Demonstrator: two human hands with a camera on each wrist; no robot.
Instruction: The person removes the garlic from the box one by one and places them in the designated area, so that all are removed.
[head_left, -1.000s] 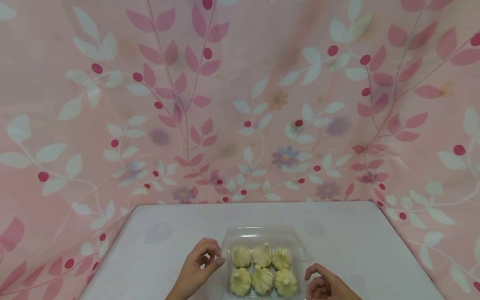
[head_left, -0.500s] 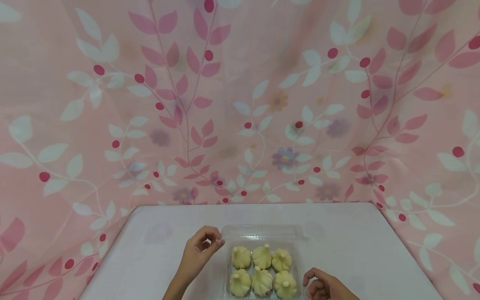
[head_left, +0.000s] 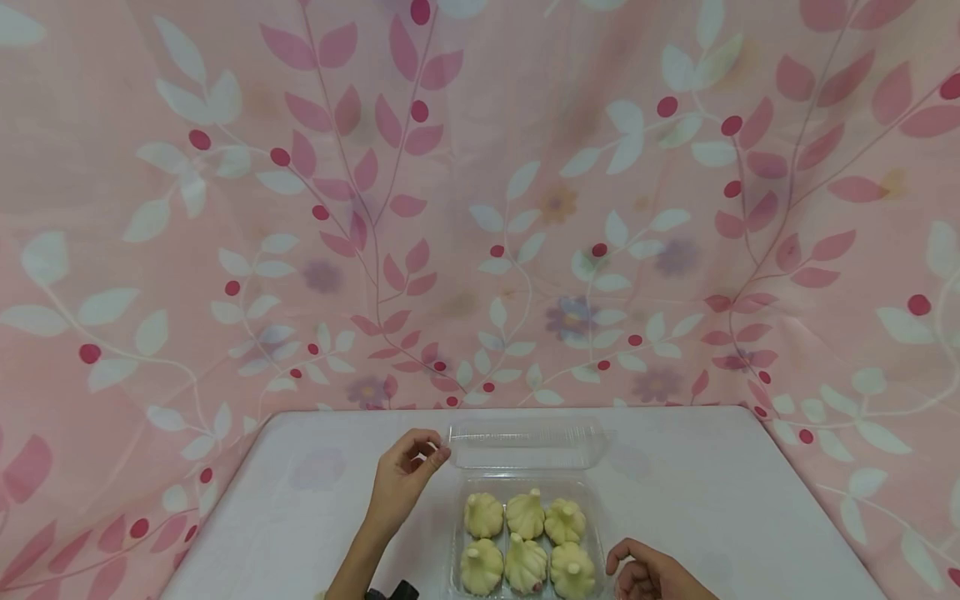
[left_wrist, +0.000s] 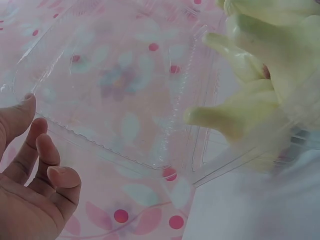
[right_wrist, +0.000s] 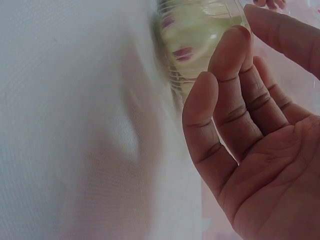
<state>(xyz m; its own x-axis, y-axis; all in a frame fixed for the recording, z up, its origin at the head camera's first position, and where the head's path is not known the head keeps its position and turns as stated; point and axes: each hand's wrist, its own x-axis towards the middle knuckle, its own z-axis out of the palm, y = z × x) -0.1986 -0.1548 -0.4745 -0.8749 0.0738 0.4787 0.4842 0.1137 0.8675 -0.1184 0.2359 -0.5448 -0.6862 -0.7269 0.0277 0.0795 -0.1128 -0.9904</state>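
Curtain [head_left: 480, 183] shows through lid [head_left: 525, 442] only from left wrist; left hand [head_left: 401, 483] pinches it, right hand [right_wrist: 272, 155] loose.

Cut off by the head view's lower edge: clear box [head_left: 455, 533], right grip [head_left: 649, 573], black object [head_left: 405, 591] too fragmentary to name. Blurred in the right wrist view: bench [right_wrist: 70, 140].

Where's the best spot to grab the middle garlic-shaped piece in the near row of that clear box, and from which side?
I'd pinch the stem of the middle garlic-shaped piece, coming from above. That slim stem sticks out from the rounded body, while neighbours sit close on both sides. The clear box is open on top, its lid held back by the left hand.
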